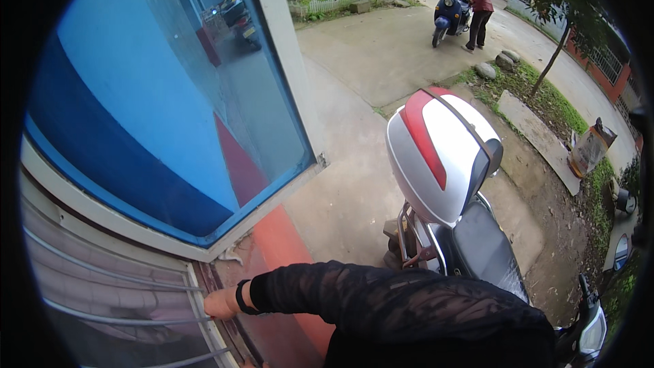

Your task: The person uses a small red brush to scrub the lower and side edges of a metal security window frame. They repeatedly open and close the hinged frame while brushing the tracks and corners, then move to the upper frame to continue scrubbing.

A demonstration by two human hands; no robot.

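My right hand (220, 304), with a black band at the wrist, reaches left across the view to the edge of a window frame (217, 340), beside metal bars (127, 321). Its fingers are mostly hidden, so I cannot tell whether it grips anything. Only a bit of my left hand (250, 364) shows at the bottom edge, by the same frame. Above them an open window sash (265, 214) with a pale frame and blue-tinted glass stands out from the wall. Behind the bars hangs light, pinkish cloth (112, 286).
A scooter (483, 237) with a white and red top box (434, 148) stands close on the right. Farther off, a person (480, 7) in a red jacket stands beside a dark blue scooter (449, 15). Stones (485, 70), a board (536, 138) and a thin tree (552, 61) line the verge.
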